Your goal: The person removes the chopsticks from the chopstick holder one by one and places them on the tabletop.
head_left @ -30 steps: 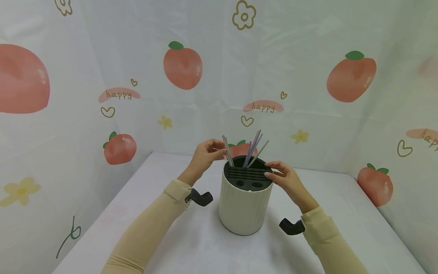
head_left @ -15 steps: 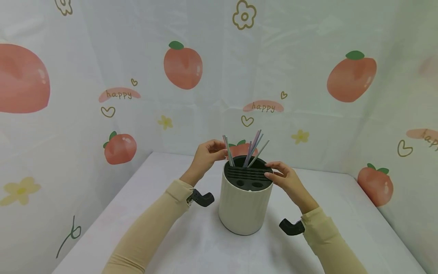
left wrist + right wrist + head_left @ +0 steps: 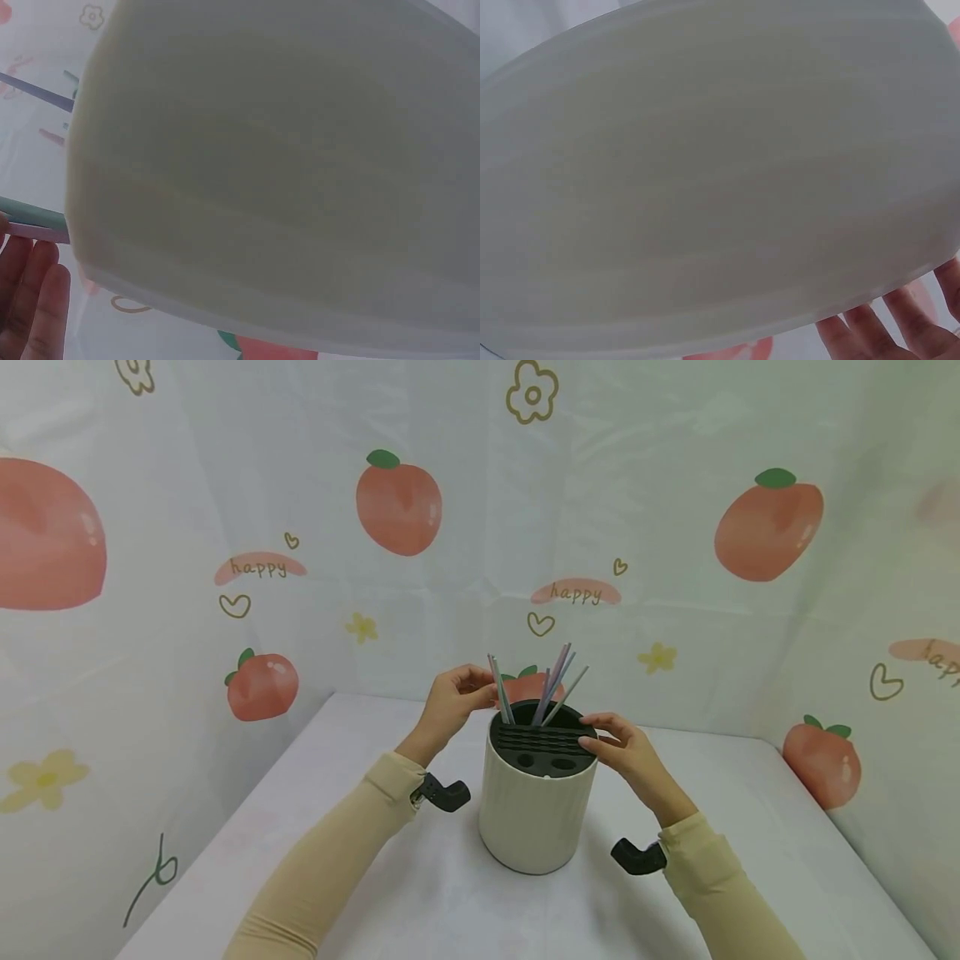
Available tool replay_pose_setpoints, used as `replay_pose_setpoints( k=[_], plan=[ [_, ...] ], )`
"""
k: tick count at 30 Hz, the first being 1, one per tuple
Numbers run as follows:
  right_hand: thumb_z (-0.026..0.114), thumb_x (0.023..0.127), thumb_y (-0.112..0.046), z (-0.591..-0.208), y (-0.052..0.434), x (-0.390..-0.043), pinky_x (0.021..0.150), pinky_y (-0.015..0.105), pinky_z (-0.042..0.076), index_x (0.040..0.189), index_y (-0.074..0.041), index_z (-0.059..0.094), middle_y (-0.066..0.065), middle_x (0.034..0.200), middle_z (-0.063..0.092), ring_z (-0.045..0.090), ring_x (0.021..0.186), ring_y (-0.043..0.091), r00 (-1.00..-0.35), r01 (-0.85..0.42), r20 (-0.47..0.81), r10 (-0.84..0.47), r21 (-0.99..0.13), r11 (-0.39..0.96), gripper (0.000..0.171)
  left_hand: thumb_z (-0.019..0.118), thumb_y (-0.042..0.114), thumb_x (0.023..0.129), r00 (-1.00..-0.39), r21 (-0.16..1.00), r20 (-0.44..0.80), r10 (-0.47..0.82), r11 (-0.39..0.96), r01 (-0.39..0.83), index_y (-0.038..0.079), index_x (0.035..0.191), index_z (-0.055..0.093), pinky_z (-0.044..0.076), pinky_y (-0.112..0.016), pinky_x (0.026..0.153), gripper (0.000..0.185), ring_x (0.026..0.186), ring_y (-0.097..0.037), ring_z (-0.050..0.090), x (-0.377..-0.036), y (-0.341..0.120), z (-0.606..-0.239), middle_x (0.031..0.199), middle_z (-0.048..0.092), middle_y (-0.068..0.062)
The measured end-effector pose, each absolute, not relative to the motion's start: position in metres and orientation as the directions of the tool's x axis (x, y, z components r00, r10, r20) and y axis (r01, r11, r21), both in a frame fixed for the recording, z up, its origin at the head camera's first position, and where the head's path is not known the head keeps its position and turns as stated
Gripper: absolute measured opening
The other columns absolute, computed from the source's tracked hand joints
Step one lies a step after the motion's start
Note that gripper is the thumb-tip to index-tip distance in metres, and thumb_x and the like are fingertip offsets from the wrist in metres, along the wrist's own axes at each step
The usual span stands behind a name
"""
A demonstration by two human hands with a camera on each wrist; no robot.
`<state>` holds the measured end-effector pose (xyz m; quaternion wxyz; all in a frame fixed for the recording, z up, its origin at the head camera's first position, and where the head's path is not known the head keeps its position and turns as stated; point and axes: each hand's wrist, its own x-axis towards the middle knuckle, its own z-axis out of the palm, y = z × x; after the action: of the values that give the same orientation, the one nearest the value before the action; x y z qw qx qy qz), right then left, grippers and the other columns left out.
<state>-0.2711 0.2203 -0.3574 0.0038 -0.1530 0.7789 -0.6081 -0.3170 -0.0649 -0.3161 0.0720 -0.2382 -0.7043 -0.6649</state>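
A round cream knife holder (image 3: 534, 818) stands upright, its black top (image 3: 546, 750) carrying slots, two holes and an open rear compartment. Several thin coloured straws (image 3: 552, 687) lean out of that compartment. My left hand (image 3: 450, 697) pinches the leftmost straws (image 3: 501, 692) above the rim; in the left wrist view a green straw (image 3: 34, 213) and a pink one lie by its fingertips. At the right rim my right hand (image 3: 630, 752) holds the holder, thumb over the black top. The right wrist view shows its fingers (image 3: 911, 319) along the holder's side.
The holder stands on a white-covered table (image 3: 442, 893). A white curtain (image 3: 465, 468) printed with peaches and flowers surrounds the table at the back and sides. Each wrist wears a black camera mount (image 3: 446, 795).
The view has shifted very slightly. Both hands, the straws and the knife holder stay in the same places.
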Motion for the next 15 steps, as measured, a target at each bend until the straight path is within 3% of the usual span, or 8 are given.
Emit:
replay_pose_setpoints(
  k=[3, 8, 15],
  plan=[
    [0.063, 0.095, -0.02, -0.357, 0.219, -0.271, 0.109, 0.058, 0.035, 0.131, 0.0, 0.048, 0.016, 0.141, 0.043, 0.042, 0.132, 0.038, -0.954, -0.23, 0.179, -0.242, -0.951, 0.206, 0.044, 0.066, 0.008, 0.092, -0.868, 0.893, 0.435, 0.238, 0.009, 0.45, -0.005, 0.105, 0.064, 0.059, -0.039, 0.084, 0.018, 0.09, -0.024, 0.069, -0.317, -0.066, -0.31, 0.099, 0.067, -0.014],
    [0.063, 0.094, -0.02, -0.356, 0.218, -0.27, 0.108, 0.055, 0.037, 0.131, 0.0, 0.048, 0.015, 0.138, 0.044, 0.044, 0.129, 0.036, -0.953, -0.235, 0.184, -0.24, -0.95, 0.205, 0.044, 0.065, 0.006, 0.092, -0.842, 0.864, 0.497, 0.209, -0.024, 0.504, -0.005, 0.103, 0.062, 0.059, -0.037, 0.082, 0.016, 0.083, -0.01, 0.068, -0.318, -0.072, -0.287, 0.093, 0.066, -0.005],
    [0.063, 0.095, -0.02, -0.357, 0.221, -0.271, 0.108, 0.059, 0.036, 0.132, 0.0, 0.048, 0.018, 0.141, 0.043, 0.041, 0.133, 0.042, -0.952, -0.241, 0.187, -0.242, -0.946, 0.218, 0.045, 0.065, -0.001, 0.09, -0.77, 0.776, 0.627, 0.114, -0.179, 0.605, 0.003, 0.094, 0.063, 0.06, -0.033, 0.077, 0.006, 0.076, -0.01, 0.067, -0.318, -0.084, -0.229, 0.087, 0.066, -0.003]
  ],
)
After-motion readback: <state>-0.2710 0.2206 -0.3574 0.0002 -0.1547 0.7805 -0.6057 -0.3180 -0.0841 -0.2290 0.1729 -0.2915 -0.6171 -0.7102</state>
